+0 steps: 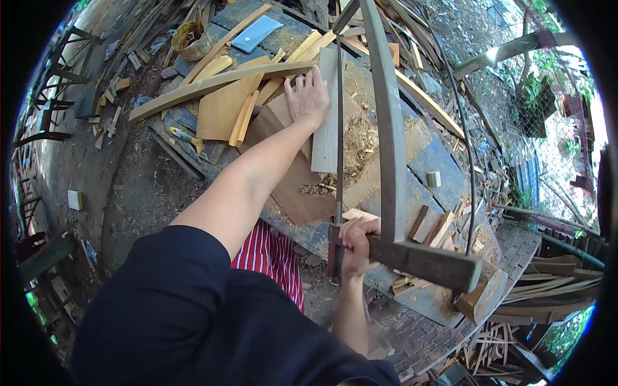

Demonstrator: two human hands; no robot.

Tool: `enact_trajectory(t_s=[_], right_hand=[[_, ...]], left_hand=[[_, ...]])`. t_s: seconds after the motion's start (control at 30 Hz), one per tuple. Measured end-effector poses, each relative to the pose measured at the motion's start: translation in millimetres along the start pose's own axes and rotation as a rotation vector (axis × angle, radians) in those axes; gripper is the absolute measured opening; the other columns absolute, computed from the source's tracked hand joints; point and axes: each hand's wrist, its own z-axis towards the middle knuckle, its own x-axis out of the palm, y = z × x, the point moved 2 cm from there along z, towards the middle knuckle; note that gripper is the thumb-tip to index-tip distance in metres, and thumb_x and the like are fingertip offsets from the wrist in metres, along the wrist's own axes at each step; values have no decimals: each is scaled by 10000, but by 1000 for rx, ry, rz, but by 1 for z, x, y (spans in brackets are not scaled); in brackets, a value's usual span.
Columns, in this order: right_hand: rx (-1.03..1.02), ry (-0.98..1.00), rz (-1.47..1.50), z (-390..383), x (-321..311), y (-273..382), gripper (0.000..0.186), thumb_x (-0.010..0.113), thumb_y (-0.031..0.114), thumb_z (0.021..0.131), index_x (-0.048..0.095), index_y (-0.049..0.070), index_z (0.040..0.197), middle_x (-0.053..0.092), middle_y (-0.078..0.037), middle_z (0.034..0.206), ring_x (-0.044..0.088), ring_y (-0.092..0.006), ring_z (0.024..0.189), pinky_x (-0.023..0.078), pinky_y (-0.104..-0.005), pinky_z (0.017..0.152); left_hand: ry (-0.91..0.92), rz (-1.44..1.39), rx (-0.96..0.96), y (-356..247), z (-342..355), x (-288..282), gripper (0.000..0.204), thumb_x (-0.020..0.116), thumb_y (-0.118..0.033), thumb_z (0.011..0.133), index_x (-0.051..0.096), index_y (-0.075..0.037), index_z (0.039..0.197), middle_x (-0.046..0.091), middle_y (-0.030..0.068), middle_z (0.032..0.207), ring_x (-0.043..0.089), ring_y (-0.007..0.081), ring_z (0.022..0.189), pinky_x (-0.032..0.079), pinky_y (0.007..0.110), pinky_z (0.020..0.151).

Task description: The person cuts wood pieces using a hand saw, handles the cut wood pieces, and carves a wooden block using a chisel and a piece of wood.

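My left hand [308,96] rests with bent, slightly parted fingers on wood at the upper middle, near a long pale curved strip [180,94] and a narrow grey board [324,148]. My right hand [356,241] is closed round the end of a large wooden frame saw [389,128] at the lower middle. Its thin blade runs upright in the picture beside the grey board's right edge, over sawdust [360,151]. Brown flat boards [296,199] lie under my left forearm.
The worktable [438,157] holds offcuts [434,225], a yellowish bucket [192,40], a blue pouch [256,33] and a yellow-handled tool [183,136]. Bent wooden strips [547,289] are stacked at the lower right. A chain-link fence [541,109] stands at the right, scrap wood at the left.
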Motion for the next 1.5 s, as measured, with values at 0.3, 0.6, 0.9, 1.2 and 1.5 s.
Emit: enact_trajectory(t_s=[0.3, 0.6, 0.9, 1.2, 1.5], right_hand=[[-29, 45, -41, 9, 22, 15, 156, 528, 50, 811, 426, 61, 693, 410, -17, 593, 392, -110, 519, 316, -258, 483], [-82, 31, -145, 165, 58, -53, 167, 549, 1, 807, 460, 63, 680, 450, 9, 562, 428, -80, 488, 348, -230, 450], [-108, 89, -155, 31, 34, 10, 131, 512, 31, 822, 445, 61, 713, 393, -5, 549, 364, -86, 455, 343, -239, 444], [-27, 12, -47, 141, 51, -43, 181, 551, -5, 806, 479, 65, 656, 452, 17, 557, 426, -76, 479, 350, -229, 457], [-66, 104, -104, 33, 28, 4, 186, 515, 21, 793, 393, 91, 671, 347, 12, 552, 333, -79, 455, 314, -227, 453]], left_hand=[[118, -91, -22, -4, 5, -6, 458, 419, -257, 932, 408, -24, 1326, 555, 88, 1217, 494, 244, 1117, 266, 469, 1004], [81, -124, -24, -9, -2, -1, 435, 432, -251, 937, 426, -38, 1316, 570, 90, 1156, 501, 240, 1097, 260, 493, 1018], [100, -138, -36, -2, -1, -5, 424, 426, -254, 934, 424, -47, 1303, 558, 80, 1196, 506, 233, 1100, 269, 477, 1001], [77, -94, -21, -2, 3, -1, 418, 427, -254, 931, 431, -47, 1294, 555, 82, 1197, 493, 248, 1117, 240, 520, 1027], [60, -109, -35, 1, 9, 1, 414, 429, -244, 926, 446, -35, 1282, 546, 105, 1200, 481, 271, 1133, 212, 532, 1051]])
